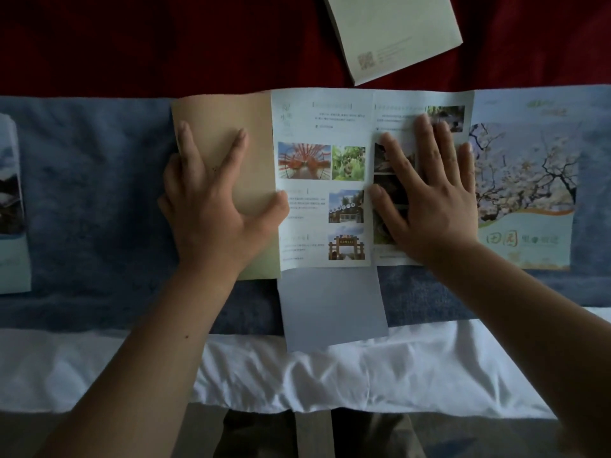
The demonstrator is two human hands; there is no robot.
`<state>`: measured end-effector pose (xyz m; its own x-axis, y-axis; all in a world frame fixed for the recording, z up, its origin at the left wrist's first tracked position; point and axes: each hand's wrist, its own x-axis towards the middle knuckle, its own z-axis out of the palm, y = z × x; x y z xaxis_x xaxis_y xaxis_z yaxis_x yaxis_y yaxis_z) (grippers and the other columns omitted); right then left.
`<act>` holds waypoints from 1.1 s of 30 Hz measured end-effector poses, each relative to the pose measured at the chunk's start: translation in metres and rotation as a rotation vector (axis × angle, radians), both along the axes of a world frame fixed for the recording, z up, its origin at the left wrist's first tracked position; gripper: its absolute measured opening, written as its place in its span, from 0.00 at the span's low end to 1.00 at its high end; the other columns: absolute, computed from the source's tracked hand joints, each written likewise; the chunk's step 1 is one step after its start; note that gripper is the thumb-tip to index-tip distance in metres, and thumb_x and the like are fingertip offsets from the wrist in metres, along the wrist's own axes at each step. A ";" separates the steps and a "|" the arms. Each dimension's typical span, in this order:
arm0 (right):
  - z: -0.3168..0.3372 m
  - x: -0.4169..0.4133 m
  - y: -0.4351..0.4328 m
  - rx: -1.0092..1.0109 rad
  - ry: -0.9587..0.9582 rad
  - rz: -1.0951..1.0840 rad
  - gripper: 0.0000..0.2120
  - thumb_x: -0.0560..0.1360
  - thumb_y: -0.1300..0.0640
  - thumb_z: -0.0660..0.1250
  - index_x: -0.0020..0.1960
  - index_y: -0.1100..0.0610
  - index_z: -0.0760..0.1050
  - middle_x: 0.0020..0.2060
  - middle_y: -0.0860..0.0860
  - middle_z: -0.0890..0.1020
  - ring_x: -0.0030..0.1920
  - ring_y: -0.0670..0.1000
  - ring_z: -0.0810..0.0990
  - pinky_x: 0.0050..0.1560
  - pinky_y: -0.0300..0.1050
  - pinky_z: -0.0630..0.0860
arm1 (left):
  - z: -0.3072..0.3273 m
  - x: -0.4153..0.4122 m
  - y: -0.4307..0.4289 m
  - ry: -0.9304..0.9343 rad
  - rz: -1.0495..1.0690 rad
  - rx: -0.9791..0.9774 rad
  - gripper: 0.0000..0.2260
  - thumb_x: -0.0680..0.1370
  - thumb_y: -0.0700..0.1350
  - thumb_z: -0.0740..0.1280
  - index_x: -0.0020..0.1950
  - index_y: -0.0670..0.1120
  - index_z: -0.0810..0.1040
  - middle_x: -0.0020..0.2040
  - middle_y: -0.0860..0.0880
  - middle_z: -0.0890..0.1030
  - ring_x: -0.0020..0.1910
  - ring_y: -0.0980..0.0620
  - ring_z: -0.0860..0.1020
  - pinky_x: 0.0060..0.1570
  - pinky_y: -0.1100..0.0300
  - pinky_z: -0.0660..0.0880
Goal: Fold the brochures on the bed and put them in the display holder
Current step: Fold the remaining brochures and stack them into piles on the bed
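Note:
A printed brochure (322,133) lies partly unfolded on the blue blanket. Its left panel (231,117) is folded over and shows a plain tan back. My left hand (211,200) presses flat on that tan panel, thumb at its free edge. My right hand (426,190) lies flat, fingers spread, on the brochure's right photo panel. Beneath, another brochure (529,180) with a blossom-tree cover sticks out to the right. A pale blank sheet (330,309) pokes out below the brochure. No display holder is in view.
A stack of folded cream brochures (393,31) with a QR code lies on the red cover at the top. More brochures (11,206) sit at the left edge. The white sheet (297,375) hangs over the bed's near edge; floor shows below.

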<state>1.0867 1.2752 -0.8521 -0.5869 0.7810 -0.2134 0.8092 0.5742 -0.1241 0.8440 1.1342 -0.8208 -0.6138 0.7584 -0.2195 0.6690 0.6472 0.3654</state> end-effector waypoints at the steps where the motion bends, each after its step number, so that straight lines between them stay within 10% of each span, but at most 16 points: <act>1: 0.000 0.001 0.001 -0.005 -0.001 0.010 0.33 0.83 0.32 0.47 0.83 0.41 0.42 0.83 0.54 0.41 0.83 0.57 0.39 0.80 0.64 0.44 | -0.004 -0.002 0.000 0.022 -0.011 -0.020 0.40 0.69 0.71 0.63 0.81 0.65 0.61 0.85 0.46 0.47 0.81 0.35 0.53 0.72 0.35 0.57; 18: 0.012 0.071 0.028 -0.050 0.045 -0.217 0.31 0.83 0.35 0.46 0.83 0.39 0.44 0.84 0.52 0.43 0.83 0.57 0.39 0.80 0.63 0.40 | -0.017 -0.022 -0.005 0.122 -0.070 -0.043 0.40 0.73 0.75 0.55 0.83 0.61 0.58 0.85 0.48 0.50 0.83 0.37 0.50 0.73 0.32 0.54; 33: 0.002 0.077 0.030 -0.040 0.039 -0.189 0.31 0.84 0.35 0.45 0.84 0.42 0.44 0.83 0.54 0.41 0.82 0.59 0.38 0.81 0.62 0.42 | 0.044 0.075 0.064 -0.453 -0.069 0.263 0.43 0.71 0.71 0.70 0.82 0.60 0.59 0.85 0.53 0.51 0.82 0.62 0.50 0.81 0.54 0.53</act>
<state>1.1636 1.3049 -0.8499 -0.4386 0.8695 -0.2269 0.8965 0.4060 -0.1771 0.9193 1.1978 -0.7764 -0.4485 0.8588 -0.2477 0.4444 0.4548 0.7718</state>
